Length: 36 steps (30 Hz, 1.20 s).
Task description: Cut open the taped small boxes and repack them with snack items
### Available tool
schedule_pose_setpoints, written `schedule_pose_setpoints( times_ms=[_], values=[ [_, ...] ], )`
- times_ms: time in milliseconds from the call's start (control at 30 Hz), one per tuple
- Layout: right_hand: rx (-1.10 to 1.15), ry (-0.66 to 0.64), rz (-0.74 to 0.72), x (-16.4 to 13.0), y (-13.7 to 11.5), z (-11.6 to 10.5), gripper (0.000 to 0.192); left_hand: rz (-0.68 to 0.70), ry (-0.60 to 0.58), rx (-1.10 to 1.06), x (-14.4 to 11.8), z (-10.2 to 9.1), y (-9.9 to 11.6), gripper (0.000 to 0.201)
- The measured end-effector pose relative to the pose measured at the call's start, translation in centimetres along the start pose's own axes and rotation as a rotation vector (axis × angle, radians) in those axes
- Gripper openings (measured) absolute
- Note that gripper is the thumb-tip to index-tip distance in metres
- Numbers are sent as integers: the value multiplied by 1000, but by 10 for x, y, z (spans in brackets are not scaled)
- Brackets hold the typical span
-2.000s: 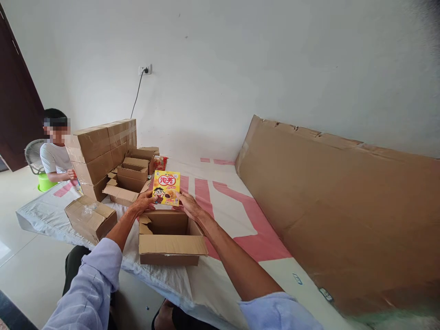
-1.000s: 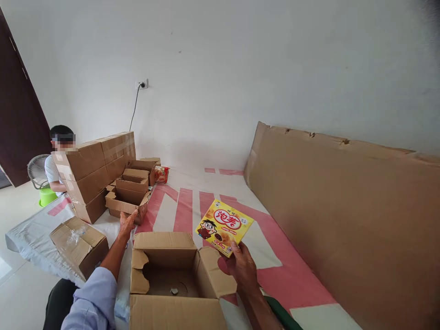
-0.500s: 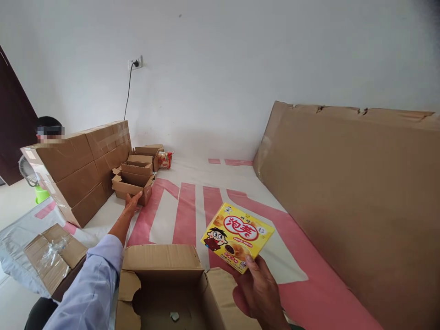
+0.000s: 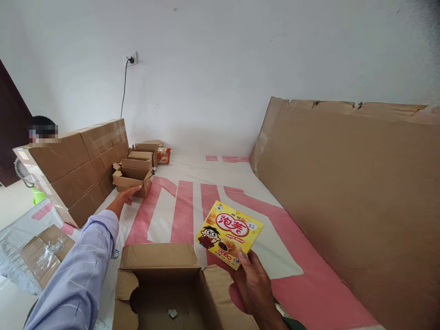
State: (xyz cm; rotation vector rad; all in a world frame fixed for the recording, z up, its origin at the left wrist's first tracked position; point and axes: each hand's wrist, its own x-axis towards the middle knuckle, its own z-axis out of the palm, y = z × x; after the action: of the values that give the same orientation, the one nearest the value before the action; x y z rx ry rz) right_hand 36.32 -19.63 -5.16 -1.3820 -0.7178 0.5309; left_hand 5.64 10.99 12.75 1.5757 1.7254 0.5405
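Note:
My right hand (image 4: 252, 284) grips the lower right corner of a yellow snack box (image 4: 228, 234) with a cartoon figure and red and white lettering. It holds the box tilted, above the right flap of an open cardboard box (image 4: 160, 255). Inside that carton a small pale scrap (image 4: 172, 314) lies on the bottom. My left hand (image 4: 126, 198) is stretched forward at the front of a small open carton (image 4: 132, 181), fingers apart and nothing held. Whether its fingertips touch the carton I cannot tell.
Stacked cardboard boxes (image 4: 74, 169) stand at the left, a person's head behind them. More small open cartons (image 4: 140, 160) and a red snack packet (image 4: 164, 156) sit near the wall. A large cardboard piece (image 4: 343, 192) stands on the right. A taped box (image 4: 46, 252) lies lower left.
My left hand has drawn slightly back from the front of the small carton. The snack box in my right hand has shifted a little left in view. The view itself moved slightly.

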Motion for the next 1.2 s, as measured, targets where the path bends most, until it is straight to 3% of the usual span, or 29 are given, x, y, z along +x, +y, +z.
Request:
schedule_pose_setpoints(
  times_ms=[133, 233, 300, 367, 433, 500, 633, 767, 833, 933, 1033, 1200],
  values=[
    [78, 46, 48, -1, -2, 10, 53, 206, -103, 352, -60, -27, 51, 43],
    [107, 34, 94, -4, -4, 18, 53, 436, -205, 483, -141, -29, 65, 35],
    [112, 15, 114, -5, -7, 23, 56, 587, -389, 538, -209, -19, 50, 37],
    [122, -45, 120, -2, -13, 30, 60, 921, -663, 762, -273, -3, 21, 38],
    [128, -170, 108, 5, -23, 41, 66, 1062, -669, 959, -318, 16, -13, 40],
    [98, -317, 78, 16, -36, 58, 71, 1081, -658, 1054, -338, 30, -40, 34],
    [-71, -537, -103, 42, -63, 111, 69, 1058, -510, 1136, -315, 29, -71, 17],
    [-183, -675, -244, 64, -81, 175, 51, 1034, -287, 1093, -266, -10, -83, 16],
    [-231, -721, -278, 73, -85, 209, 40, 950, -221, 1102, -242, -34, -85, 18],
    [-289, -768, -314, 84, -85, 257, 26, 790, -183, 1177, -208, -67, -84, 22],
    [-326, -791, -334, 95, -81, 299, 27, 689, -135, 1238, -174, -93, -83, 27],
    [-311, -762, -349, 108, -71, 343, 34, 579, -100, 1244, -126, -113, -91, 21]
  ],
)
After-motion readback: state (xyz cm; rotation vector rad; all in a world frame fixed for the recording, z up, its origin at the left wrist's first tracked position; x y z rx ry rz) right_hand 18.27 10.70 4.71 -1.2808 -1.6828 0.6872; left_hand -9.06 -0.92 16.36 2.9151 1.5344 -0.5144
